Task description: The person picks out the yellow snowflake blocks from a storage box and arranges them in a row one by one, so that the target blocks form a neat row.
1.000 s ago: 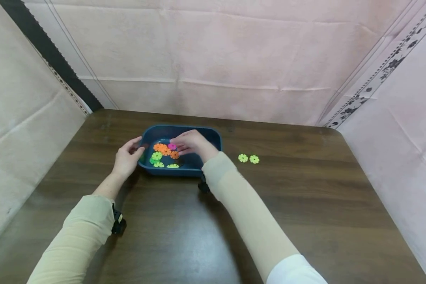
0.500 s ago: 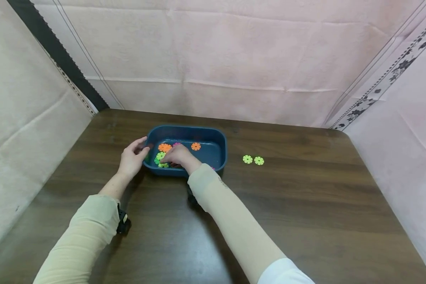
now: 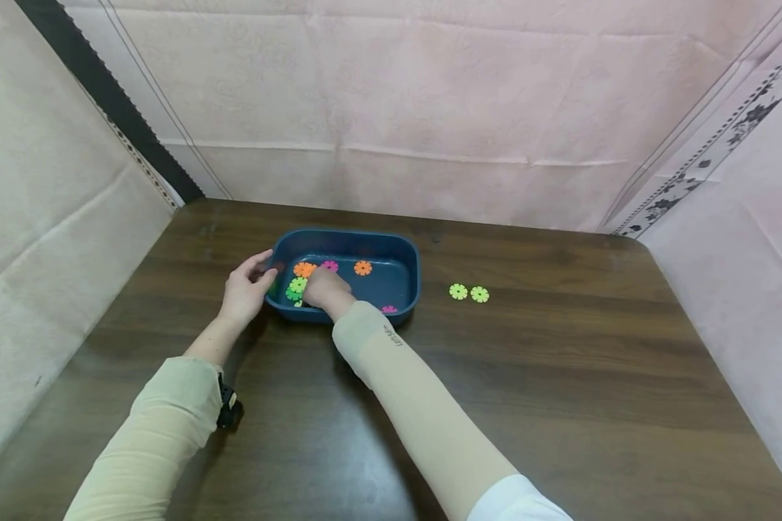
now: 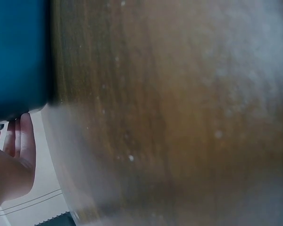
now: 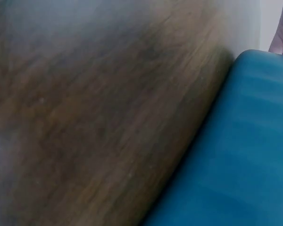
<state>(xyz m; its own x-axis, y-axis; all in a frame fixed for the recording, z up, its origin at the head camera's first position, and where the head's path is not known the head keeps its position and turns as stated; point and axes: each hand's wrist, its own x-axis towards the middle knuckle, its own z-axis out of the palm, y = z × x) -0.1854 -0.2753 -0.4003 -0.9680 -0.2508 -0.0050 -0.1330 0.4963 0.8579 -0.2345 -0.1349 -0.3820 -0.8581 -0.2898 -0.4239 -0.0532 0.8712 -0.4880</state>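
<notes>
Currently, two discs (image 3: 458, 291) are laid rightward of right hand's (image 3: 328, 291) fingers, grip unclear; others (image 3: 363, 268) remain in tray (image 3: 394, 278) gripped by left hand (image 3: 244, 291).

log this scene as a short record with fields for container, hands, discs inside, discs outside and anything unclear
container: blue rectangular tray on a wood-grain table
left hand: touches the tray's left end
right hand: reaches into the tray, fingertips hidden
discs inside: flower-shaped; orange discs, pink discs, green and yellow-green discs
discs outside: two yellow-green table discs, side by side, right of the tray
unclear: exact count in the tray; whether the right hand holds a disc
</notes>
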